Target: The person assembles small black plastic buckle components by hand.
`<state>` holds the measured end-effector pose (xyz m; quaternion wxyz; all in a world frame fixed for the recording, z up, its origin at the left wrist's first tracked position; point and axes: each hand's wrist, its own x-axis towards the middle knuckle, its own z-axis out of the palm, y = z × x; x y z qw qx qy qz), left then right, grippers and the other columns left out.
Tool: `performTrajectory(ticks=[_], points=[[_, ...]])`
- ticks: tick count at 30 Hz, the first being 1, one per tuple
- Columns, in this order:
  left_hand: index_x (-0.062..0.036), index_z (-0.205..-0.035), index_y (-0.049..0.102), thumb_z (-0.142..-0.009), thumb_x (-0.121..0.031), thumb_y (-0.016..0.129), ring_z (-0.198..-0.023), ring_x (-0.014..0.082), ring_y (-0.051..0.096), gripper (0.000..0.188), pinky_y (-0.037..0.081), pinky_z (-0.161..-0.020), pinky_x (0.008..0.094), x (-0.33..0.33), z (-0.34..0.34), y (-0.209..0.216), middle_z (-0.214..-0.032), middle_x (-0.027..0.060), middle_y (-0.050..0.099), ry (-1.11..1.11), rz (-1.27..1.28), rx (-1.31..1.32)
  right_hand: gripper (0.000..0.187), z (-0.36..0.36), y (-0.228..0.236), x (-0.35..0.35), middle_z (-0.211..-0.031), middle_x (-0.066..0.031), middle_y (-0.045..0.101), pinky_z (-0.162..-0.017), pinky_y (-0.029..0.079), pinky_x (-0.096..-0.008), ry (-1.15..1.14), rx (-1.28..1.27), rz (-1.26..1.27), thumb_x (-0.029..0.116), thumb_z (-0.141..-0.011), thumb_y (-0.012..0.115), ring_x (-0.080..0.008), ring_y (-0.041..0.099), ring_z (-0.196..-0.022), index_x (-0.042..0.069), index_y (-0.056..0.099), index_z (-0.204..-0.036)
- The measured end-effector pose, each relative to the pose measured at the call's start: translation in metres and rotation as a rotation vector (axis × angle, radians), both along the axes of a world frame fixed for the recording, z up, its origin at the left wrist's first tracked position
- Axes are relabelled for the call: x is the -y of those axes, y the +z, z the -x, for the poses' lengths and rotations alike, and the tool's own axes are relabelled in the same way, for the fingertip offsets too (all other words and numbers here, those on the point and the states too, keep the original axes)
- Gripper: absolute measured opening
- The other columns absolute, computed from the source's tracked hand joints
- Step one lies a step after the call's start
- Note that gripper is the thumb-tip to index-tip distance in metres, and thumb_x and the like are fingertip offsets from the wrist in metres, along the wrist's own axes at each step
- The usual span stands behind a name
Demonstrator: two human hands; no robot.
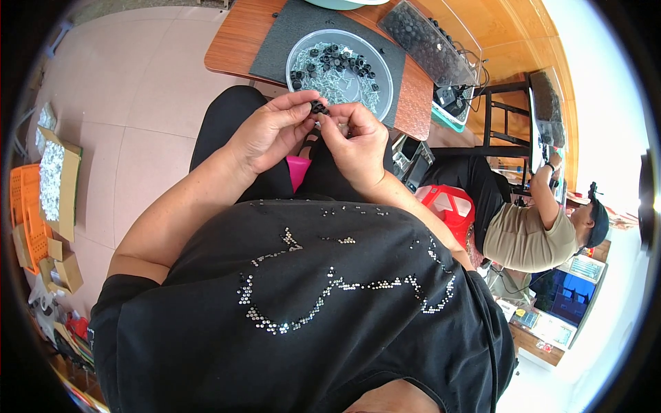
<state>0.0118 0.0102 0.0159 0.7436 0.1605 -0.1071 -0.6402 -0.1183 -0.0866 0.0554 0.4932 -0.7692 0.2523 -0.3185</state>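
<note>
A small round black plastic part (pixel 318 107) is held between my two hands, just in front of the bowl's near edge. My left hand (pixel 275 132) grips it between thumb and fingertips. My right hand (pixel 359 141) is closed against its right side, thumb and forefinger pinched together; whether a screw sits between them is hidden. Beyond my hands stands a clear round bowl (pixel 390 82) holding many thin silvery screws (pixel 337 88) and several black plastic parts (pixel 342 58) like the held one.
The bowl rests on a dark grey mat (pixel 270 58) over a wooden table (pixel 232 43). A clear bin (pixel 430 43) of black parts stands at the far right. Another person (pixel 530 234) works to my right, near a red bag (pixel 447 210). Cartons (pixel 67 186) and an orange crate (pixel 27 213) lie left.
</note>
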Motion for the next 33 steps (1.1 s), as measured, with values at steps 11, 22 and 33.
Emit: performTrajectory(ticks=[11,22,33], points=[[-0.0046,-0.114,0.059,-0.093,-0.005,0.051,-0.092,0.0123,0.058,0.023,0.048,-0.089,0.0256,0.0009,0.0003,0.0004,-0.109,0.0076,0.061,0.012,-0.058,-0.097,0.012,0.0009,-0.0012,0.0027,-0.065,0.0,0.061,-0.048,0.043,-0.0184,-0.021,-0.065,0.002,0.007,-0.075,0.074,-0.0017,0.052,-0.055,0.003,0.064,-0.08],[-0.0047,-0.113,0.06,-0.093,-0.005,0.05,-0.095,0.0141,0.057,0.022,0.047,-0.091,0.0276,0.0011,0.0014,0.0015,-0.109,0.0079,0.061,0.019,-0.054,-0.053,0.008,0.0004,0.007,0.0015,-0.072,-0.0001,0.063,-0.051,0.042,-0.0148,0.07,-0.156,-0.034,0.001,-0.08,0.068,-0.0007,0.054,-0.061,0.0,0.061,-0.084],[-0.0022,-0.112,0.06,-0.093,-0.006,0.05,-0.097,0.0151,0.057,0.021,0.047,-0.09,0.0291,0.0005,0.0025,0.0005,-0.11,0.0087,0.061,0.029,-0.091,-0.026,0.006,0.0002,0.0047,0.0024,-0.074,-0.0018,0.064,-0.055,0.045,-0.0162,0.085,-0.125,-0.098,-0.001,-0.082,0.066,-0.0028,0.057,-0.064,0.0,0.061,-0.086]])
